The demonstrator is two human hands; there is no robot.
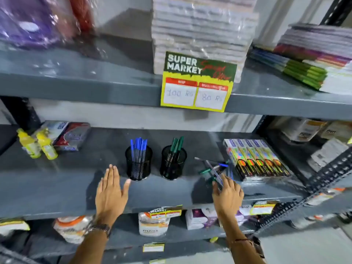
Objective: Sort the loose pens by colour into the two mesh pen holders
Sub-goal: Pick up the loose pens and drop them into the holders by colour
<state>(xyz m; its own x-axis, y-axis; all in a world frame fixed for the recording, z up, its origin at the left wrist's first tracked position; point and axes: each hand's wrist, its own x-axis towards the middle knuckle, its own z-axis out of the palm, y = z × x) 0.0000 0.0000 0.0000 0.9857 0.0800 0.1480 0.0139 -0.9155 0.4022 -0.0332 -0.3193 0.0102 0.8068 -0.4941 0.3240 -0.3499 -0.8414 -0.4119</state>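
The right hand (227, 195) reaches onto the middle shelf (57, 180), its grip closed around a slim pen with a blue cap (216, 175) that slants up toward eleven o'clock from the fingers; motion blur hides exactly how the fingertips sit on the barrel. Just beyond the knuckles, at twelve o'clock, lies the heap of loose pens (215, 167), thin plastic sticks with green and blue caps crossing one another on the smooth grey-painted metal.

The left hand (111, 191) is flat and spread, grip apart and holding nothing, palm down over the shelf's front part. At one o'clock from its thumb, very near the thumb tip, stands a black cylindrical wire-mesh holder (138, 163) packed with upright blue-capped pens (138, 144). At three o'clock from that one, a little apart, a second identical mesh holder (173, 162) carries a few green-capped pens (177, 143), leaning slightly.

At three o'clock from the loose heap lie glossy flat boxes (255, 159) with bright multicoloured print, side by side. Far toward nine o'clock stand two small yellow plastic bottles (38, 144). On the edge of the shelf above hangs a yellow and green card sign (198, 82) reading "SUPER MARKET", in front of shrink-wrapped stacks of notebooks (202, 31).
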